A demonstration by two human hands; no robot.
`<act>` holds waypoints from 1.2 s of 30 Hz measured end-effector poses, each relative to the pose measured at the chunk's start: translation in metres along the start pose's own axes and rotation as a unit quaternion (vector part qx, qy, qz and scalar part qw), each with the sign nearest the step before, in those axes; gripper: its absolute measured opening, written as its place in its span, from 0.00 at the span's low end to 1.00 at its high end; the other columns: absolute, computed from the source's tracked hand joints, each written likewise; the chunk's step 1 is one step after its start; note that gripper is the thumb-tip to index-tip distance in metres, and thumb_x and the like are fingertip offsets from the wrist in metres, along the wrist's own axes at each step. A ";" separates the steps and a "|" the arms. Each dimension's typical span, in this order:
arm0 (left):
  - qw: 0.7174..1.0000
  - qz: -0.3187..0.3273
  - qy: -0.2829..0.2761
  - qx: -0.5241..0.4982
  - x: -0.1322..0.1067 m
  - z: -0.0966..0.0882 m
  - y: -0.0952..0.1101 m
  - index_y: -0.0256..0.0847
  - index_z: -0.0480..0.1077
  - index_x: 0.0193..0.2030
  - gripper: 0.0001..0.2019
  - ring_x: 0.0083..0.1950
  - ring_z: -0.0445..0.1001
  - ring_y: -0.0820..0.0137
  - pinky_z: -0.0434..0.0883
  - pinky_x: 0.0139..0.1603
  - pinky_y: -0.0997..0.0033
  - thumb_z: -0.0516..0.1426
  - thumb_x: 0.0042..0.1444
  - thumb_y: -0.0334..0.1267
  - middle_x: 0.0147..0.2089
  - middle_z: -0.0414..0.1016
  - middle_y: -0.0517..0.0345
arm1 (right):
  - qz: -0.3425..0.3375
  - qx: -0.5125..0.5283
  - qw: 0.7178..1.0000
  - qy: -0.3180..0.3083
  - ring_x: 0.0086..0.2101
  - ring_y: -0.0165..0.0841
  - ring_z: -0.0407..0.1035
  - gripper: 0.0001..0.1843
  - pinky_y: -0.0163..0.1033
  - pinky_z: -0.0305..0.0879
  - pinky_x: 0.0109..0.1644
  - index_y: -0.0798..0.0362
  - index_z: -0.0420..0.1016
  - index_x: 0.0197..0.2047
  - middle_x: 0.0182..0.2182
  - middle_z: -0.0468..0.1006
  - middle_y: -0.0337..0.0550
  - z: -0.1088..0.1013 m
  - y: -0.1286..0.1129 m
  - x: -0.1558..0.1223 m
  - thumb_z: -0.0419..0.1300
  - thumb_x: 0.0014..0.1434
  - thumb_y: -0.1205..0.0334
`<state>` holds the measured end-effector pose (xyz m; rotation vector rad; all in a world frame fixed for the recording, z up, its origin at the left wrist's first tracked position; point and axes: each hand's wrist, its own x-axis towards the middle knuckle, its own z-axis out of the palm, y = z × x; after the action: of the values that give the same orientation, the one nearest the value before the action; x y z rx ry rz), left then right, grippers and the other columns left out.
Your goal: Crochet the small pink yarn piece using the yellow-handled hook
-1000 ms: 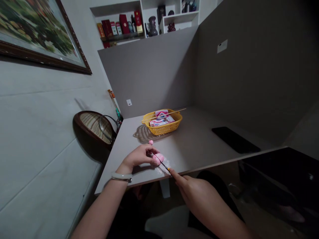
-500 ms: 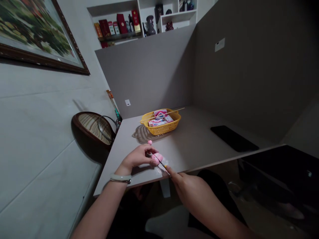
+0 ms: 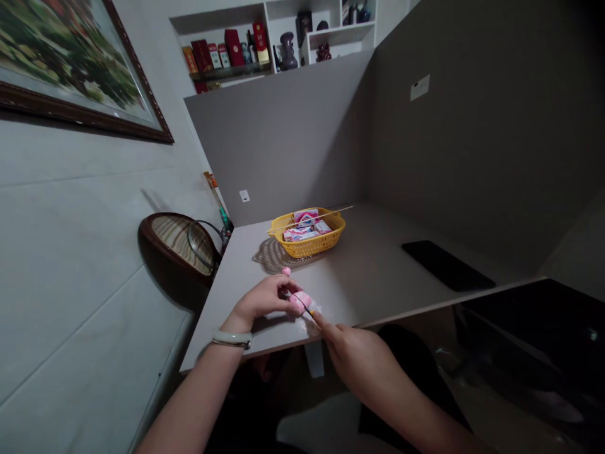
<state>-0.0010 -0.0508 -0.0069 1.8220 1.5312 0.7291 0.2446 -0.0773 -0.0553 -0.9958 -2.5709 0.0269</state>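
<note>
My left hand [image 3: 263,301] rests on the grey table [image 3: 368,271], its fingers pinched round a soft pink lump [image 3: 299,300] that lies on a bit of clear wrapping. My right hand [image 3: 355,354] comes in from the lower right and grips a thin dark stick with a yellow band [image 3: 308,310], whose tip touches the pink lump. A small pink bit [image 3: 286,271] lies on the table just behind my left hand. A pale bangle is on my left wrist.
A yellow plastic basket [image 3: 308,241] with small pink packets and a long wooden skewer across its rim stands further back. A black phone [image 3: 447,265] lies to the right. A round woven tray [image 3: 177,243] leans against the left wall. Grey partitions enclose the table.
My right hand has slid forward, bringing the stick closer over the pink lump. My left hand stays where it was.
</note>
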 end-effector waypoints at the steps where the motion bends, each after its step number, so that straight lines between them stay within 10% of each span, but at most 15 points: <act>1: 1.000 -0.003 0.001 -0.006 0.000 0.000 0.000 0.36 0.77 0.44 0.22 0.36 0.69 0.71 0.65 0.37 0.72 0.69 0.40 0.39 0.38 0.76 0.57 | -0.001 -0.001 1.000 0.000 0.22 0.33 0.74 0.32 0.32 0.57 0.23 0.52 0.66 0.66 0.27 0.81 0.44 0.000 -0.001 0.003 0.51 0.59 0.75; 36: 0.999 0.000 -0.020 -0.030 -0.001 0.002 -0.002 0.36 0.77 0.46 0.25 0.41 0.73 0.67 0.68 0.41 0.69 0.71 0.40 0.43 0.41 0.78 0.53 | -0.040 0.055 0.997 0.024 0.23 0.32 0.74 0.33 0.32 0.63 0.27 0.48 0.64 0.68 0.30 0.83 0.42 -0.011 0.013 -0.014 0.49 0.60 0.74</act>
<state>-0.0005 -0.0521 -0.0095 1.7818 1.4679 0.7264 0.2669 -0.0778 -0.0519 -0.8425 -2.5330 0.1195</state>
